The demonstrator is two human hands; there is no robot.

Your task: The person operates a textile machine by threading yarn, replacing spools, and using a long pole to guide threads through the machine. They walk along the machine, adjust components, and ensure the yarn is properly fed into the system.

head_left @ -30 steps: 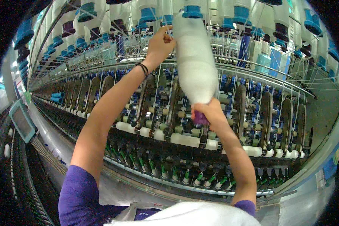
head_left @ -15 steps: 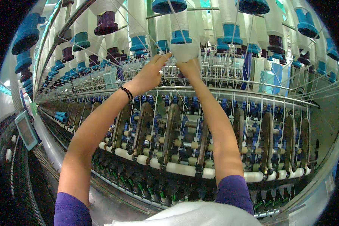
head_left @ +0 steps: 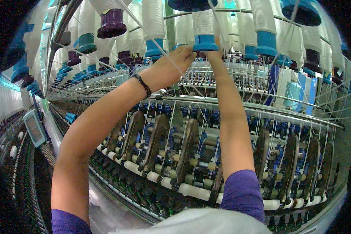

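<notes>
Both my arms reach up among hanging bobbins of white roving. My left hand (head_left: 174, 65) is raised with its fingers pressed together and bent toward a blue bobbin base (head_left: 206, 43); what its fingertips hold, if anything, is hidden. My right hand (head_left: 213, 55) is just right of that base, its fingers hidden behind the bobbin. White roving (head_left: 204, 23) is wound above the blue base. A dark purple bobbin end (head_left: 201, 54) shows just below it, between my hands; I cannot tell whether they touch it.
More bobbins with blue and purple bases (head_left: 112, 24) hang all around. Strands of roving slant down to a metal rail (head_left: 191, 100). Below are the spinning frame's dark arms (head_left: 187, 146) and white rollers (head_left: 193, 192). A small screen panel (head_left: 35, 128) stands at the left.
The view has shifted. My left hand has moved closer to the blue base, its fingers now together. My right hand has gone behind the bobbin; the pale translucent thing at it is out of sight.
</notes>
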